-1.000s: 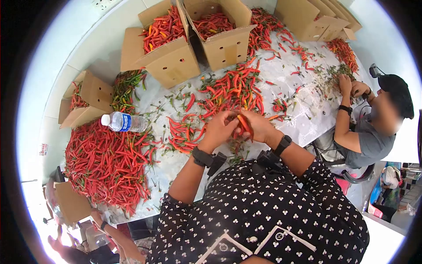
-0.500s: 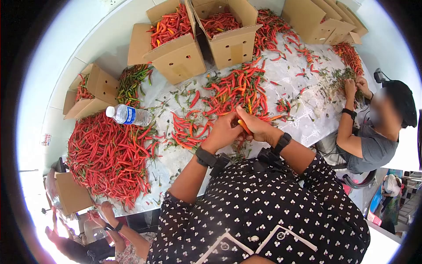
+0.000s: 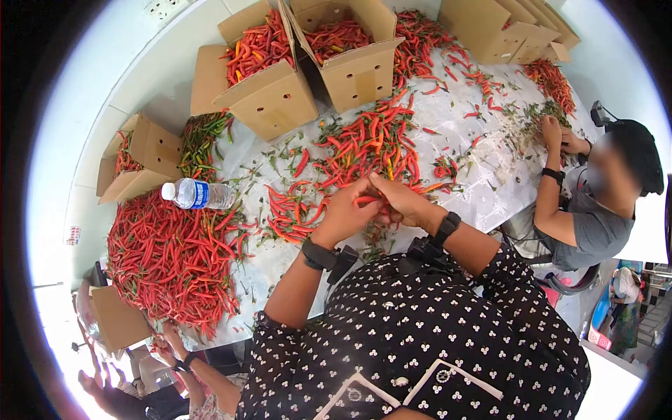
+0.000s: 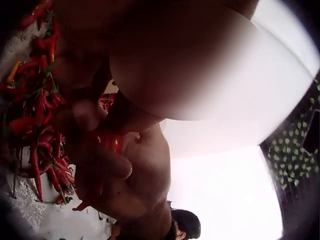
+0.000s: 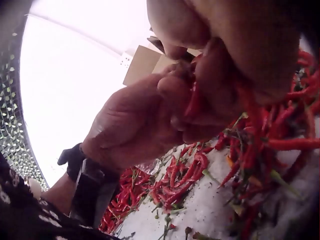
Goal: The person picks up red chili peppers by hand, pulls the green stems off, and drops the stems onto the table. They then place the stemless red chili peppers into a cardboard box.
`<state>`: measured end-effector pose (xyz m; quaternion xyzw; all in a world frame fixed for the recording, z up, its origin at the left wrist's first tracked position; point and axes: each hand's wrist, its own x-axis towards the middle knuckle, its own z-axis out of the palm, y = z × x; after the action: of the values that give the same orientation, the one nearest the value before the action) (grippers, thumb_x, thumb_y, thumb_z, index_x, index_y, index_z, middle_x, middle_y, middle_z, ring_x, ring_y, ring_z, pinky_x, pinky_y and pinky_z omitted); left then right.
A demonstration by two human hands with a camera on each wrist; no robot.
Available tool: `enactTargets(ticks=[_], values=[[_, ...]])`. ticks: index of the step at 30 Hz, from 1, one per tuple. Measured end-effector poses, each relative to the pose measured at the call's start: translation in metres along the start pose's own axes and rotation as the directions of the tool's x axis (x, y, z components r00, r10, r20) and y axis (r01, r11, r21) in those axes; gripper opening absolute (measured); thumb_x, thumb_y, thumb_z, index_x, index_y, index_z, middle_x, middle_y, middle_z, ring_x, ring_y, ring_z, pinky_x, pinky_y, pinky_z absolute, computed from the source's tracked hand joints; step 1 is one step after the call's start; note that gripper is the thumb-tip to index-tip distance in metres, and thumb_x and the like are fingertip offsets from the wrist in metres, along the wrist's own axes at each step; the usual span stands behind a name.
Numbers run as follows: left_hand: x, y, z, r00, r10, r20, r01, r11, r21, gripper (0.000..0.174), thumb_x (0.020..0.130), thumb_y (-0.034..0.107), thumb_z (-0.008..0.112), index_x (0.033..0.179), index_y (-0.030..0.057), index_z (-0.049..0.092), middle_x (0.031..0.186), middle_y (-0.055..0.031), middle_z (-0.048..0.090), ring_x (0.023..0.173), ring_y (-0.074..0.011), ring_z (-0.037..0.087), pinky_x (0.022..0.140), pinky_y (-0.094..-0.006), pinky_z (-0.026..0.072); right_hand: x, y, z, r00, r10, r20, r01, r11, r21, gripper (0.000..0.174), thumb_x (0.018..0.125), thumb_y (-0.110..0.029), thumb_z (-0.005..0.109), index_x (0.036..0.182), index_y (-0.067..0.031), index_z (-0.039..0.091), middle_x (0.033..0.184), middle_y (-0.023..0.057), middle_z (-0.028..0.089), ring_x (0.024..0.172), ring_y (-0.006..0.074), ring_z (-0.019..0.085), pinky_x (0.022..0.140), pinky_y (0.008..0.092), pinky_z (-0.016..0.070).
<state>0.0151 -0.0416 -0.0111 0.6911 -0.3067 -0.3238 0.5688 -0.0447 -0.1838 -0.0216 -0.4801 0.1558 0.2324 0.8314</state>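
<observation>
Close together over the table's near side, both hands are curled around red chilies. The left hand pinches a red chili in its fingertips; the right wrist view shows that chili between the left hand and the right hand. More red pods lie in the curled fingers of the right hand in the left wrist view. In the head view the right hand touches the left at the fingertips. Just beyond them is a heap of red and orange chilies.
A large chili pile and a water bottle are to the left. Cardboard boxes with chilies stand at the back. Green stems litter the white tabletop. Another person works at the right.
The orange-tipped chili between the hands no longer shows; a red one is at the left fingertips. The hands have shifted slightly, and the head view has moved a little.
</observation>
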Motion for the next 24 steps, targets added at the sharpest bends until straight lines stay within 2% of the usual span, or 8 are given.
enactTargets(ticks=[7,10,11,14,17,20,23,24], values=[[-0.004,0.013,0.001,1.000,0.020,0.014,-0.020,0.998,0.064,0.016,0.081,0.003,0.058,0.096,0.0032,0.055,0.082,-0.0018,0.059,0.065,-0.0063,0.056,0.058,-0.0213,0.0463,0.002,-0.006,-0.003,0.991,0.036,-0.130,-0.013,0.986,0.169,0.050,0.091,-0.050,0.033,0.094,-0.0064,0.058,0.073,0.0027,0.061,0.047,0.0092,0.051,0.040,0.0209,0.0346],[0.006,0.011,-0.018,0.951,0.263,-0.160,-0.214,0.939,0.269,0.014,0.081,0.003,0.059,0.094,0.0032,0.055,0.080,-0.0016,0.059,0.064,-0.0063,0.055,0.058,-0.0211,0.0455,-0.010,-0.023,-0.021,0.971,0.071,-0.226,-0.056,0.996,0.072,0.043,0.090,-0.044,0.041,0.088,-0.0049,0.059,0.071,0.0027,0.061,0.049,0.0108,0.054,0.044,0.0232,0.0396],[0.008,0.017,-0.028,0.926,0.275,-0.259,-0.188,0.930,0.316,0.014,0.080,0.004,0.061,0.094,0.0035,0.056,0.078,-0.0006,0.059,0.064,-0.0066,0.055,0.058,-0.0211,0.0452,-0.014,-0.025,-0.033,0.940,-0.103,-0.326,0.054,0.986,-0.156,0.037,0.088,-0.039,0.046,0.086,-0.0040,0.059,0.070,0.0029,0.061,0.051,0.0113,0.055,0.046,0.0249,0.0413],[0.019,0.079,-0.070,0.744,0.486,-0.459,-0.216,0.825,0.523,0.013,0.078,0.011,0.063,0.089,0.0051,0.060,0.075,-0.0065,0.062,0.062,-0.0128,0.056,0.060,-0.0269,0.0463,-0.025,-0.020,-0.100,0.771,-0.506,-0.386,0.093,0.690,-0.718,0.021,0.077,-0.024,0.059,0.083,-0.0031,0.058,0.069,0.0080,0.061,0.055,0.0210,0.059,0.054,0.0325,0.0454],[0.033,0.125,-0.119,0.452,0.737,-0.502,-0.107,0.603,0.790,0.016,0.078,0.013,0.065,0.090,0.0039,0.060,0.077,-0.0054,0.063,0.066,-0.0118,0.057,0.062,-0.0265,0.0465,-0.045,-0.018,-0.128,0.725,-0.514,-0.458,-0.268,0.403,-0.875,0.019,0.070,-0.017,0.060,0.085,-0.0048,0.058,0.072,0.0141,0.061,0.062,0.0311,0.059,0.060,0.0375,0.0459],[0.059,0.141,-0.168,0.298,0.763,-0.573,-0.072,0.617,0.784,0.021,0.080,0.016,0.061,0.097,0.0040,0.061,0.086,-0.0102,0.063,0.076,-0.0171,0.060,0.073,-0.0318,0.0478,-0.049,-0.009,-0.126,0.727,-0.602,-0.330,-0.256,0.208,-0.944,0.020,0.067,-0.015,0.059,0.085,-0.0063,0.058,0.076,0.0176,0.059,0.070,0.0375,0.057,0.064,0.0423,0.0455],[0.078,0.129,-0.204,0.558,0.764,-0.324,0.152,0.290,0.945,0.028,0.078,0.010,0.055,0.105,0.0025,0.057,0.103,-0.0158,0.058,0.094,-0.0284,0.056,0.081,-0.0389,0.0445,-0.044,-0.004,-0.122,0.697,-0.659,-0.283,-0.279,0.115,-0.954,0.021,0.068,-0.015,0.059,0.086,-0.0036,0.057,0.076,0.0187,0.058,0.073,0.0352,0.058,0.064,0.0427,0.0456],[0.080,0.115,-0.209,0.551,0.771,-0.320,0.149,0.286,0.946,0.028,0.078,0.010,0.055,0.105,0.0025,0.057,0.103,-0.0158,0.058,0.094,-0.0284,0.056,0.081,-0.0389,0.0445,-0.039,0.001,-0.126,0.678,-0.681,-0.277,-0.312,0.074,-0.947,0.025,0.067,-0.016,0.061,0.088,-0.0028,0.057,0.074,0.0189,0.058,0.071,0.0346,0.058,0.065,0.0415,0.0460]])
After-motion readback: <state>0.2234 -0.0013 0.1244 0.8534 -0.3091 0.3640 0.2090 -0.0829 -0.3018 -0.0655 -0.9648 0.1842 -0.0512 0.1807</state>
